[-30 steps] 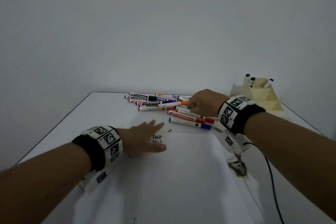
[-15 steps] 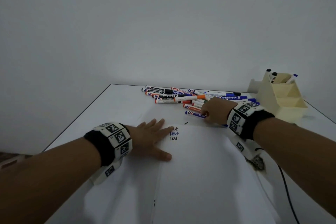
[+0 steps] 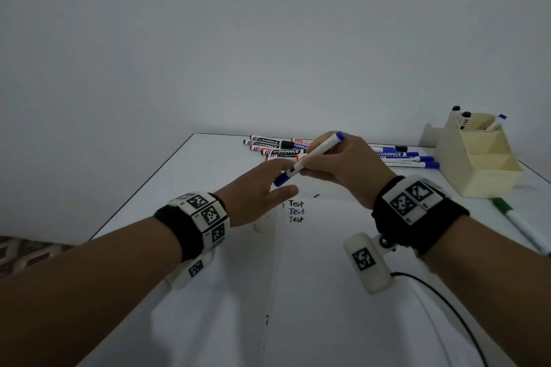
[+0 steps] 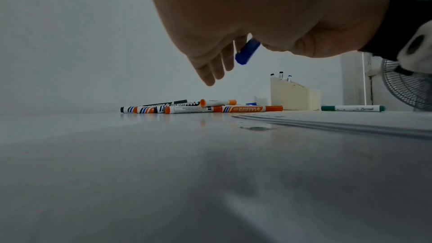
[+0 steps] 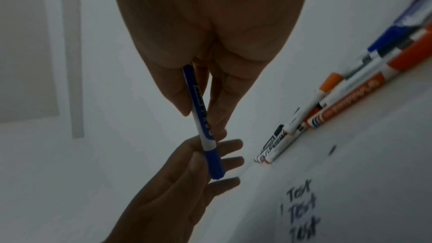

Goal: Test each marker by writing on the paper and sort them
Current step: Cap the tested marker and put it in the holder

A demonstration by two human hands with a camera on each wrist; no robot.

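Note:
My right hand [image 3: 304, 165] holds a white marker with blue ends [image 3: 313, 155] tilted in the air above the paper's [image 3: 328, 262] far edge. Its blue cap [image 5: 214, 163] points down-left. My left hand [image 3: 277, 188] is raised under that cap, fingers [image 5: 230, 162] straight, thumb beside the barrel; I cannot tell whether it touches. The paper carries three lines reading "Test" [image 3: 296, 211]. Several markers [image 3: 274, 149] lie in a pile behind the hands, with blue ones [image 3: 402, 158] to the right. The cap [image 4: 247, 51] shows below the palm in the left wrist view.
A beige tiered organiser [image 3: 477, 164] stands at the back right with three markers upright in its top pocket. A green marker [image 3: 518, 223] lies in front of it. A black cable [image 3: 447, 307] runs from my right wrist. A fan [image 4: 409, 88] stands beyond the table.
My right hand picked the blue marker out of the pile and lifted it. My left hand came up off the paper to the marker's cap.

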